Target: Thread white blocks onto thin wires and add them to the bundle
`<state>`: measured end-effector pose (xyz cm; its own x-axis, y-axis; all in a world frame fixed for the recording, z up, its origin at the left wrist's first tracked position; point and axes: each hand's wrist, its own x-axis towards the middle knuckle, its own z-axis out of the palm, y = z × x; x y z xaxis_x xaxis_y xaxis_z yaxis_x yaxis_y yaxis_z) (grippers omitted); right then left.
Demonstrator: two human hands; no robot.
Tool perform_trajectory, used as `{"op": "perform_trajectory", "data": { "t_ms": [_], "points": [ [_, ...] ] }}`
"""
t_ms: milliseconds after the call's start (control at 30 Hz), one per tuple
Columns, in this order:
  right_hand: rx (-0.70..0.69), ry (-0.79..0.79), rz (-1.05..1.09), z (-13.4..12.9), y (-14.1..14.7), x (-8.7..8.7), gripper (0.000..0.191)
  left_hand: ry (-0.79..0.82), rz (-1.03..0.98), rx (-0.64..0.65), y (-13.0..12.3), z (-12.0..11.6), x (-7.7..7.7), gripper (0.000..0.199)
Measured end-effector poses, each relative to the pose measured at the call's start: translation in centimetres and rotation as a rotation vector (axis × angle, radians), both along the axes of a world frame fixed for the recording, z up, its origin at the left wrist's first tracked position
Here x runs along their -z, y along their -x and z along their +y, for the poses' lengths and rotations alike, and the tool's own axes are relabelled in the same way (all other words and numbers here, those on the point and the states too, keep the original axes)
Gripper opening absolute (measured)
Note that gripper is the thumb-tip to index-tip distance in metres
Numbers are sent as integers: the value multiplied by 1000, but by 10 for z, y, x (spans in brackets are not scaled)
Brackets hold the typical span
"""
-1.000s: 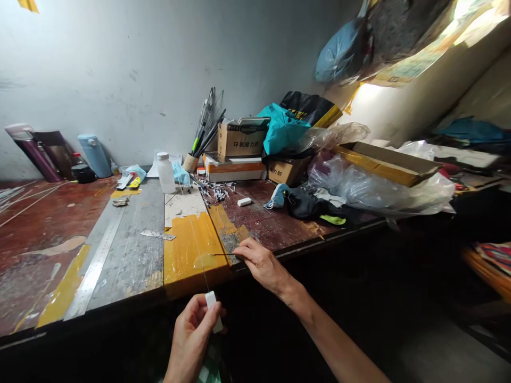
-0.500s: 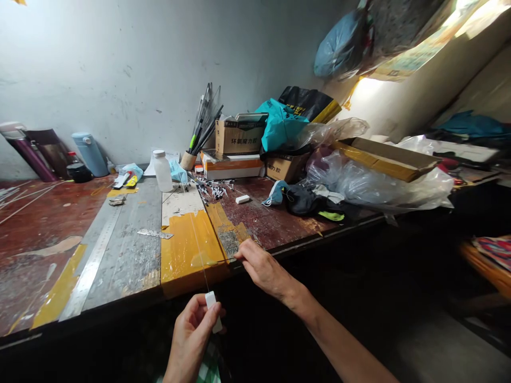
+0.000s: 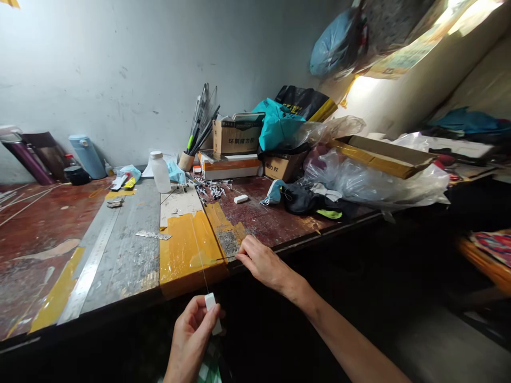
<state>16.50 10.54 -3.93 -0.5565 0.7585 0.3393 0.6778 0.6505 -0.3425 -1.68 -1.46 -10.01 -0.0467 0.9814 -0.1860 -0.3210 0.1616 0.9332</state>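
My left hand [image 3: 190, 332] is closed around a small white block [image 3: 210, 302] just off the table's front edge. From the top of this block a fine thread or wire [image 3: 200, 255] runs up across the yellow-taped board [image 3: 183, 244]. At the board's right front corner, my right hand [image 3: 265, 268] pinches a thin dark rod [image 3: 227, 259], which points left toward the thread. Whether the rod touches the thread is too fine to tell. Another white block [image 3: 240, 199] lies farther back, beside a heap of small black-and-white pieces [image 3: 215, 191].
A metal ruler [image 3: 90, 271] and a short metal strip [image 3: 154, 234] lie on the left. Behind stand a white bottle [image 3: 160, 173], a blue flask [image 3: 88, 158] and cardboard boxes [image 3: 235, 139]. Plastic bags [image 3: 355, 183] and a dark cloth bundle [image 3: 299, 199] crowd the right.
The camera view has shifted slightly. Against the board, my right hand and the rod have hardly moved; my left hand keeps its grip on the white block.
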Motion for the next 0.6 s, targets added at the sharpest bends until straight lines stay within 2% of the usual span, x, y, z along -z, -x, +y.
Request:
{"op": "perform_trajectory", "data": {
  "t_ms": [233,467,533,600],
  "points": [
    [-48,-56,69,12,-2,-1,19,1,-11,-31,0,-3,-1,30],
    [-135,-128,141,52,7,1,4,-22,6,-59,-8,2,-4,33],
    [-128,-153,144,48,12,1,12,-25,18,-58,-10,7,-6,34],
    [-42,-169,235,30,15,3,21,-20,17,-56,-12,13,-7,36]
  ]
}}
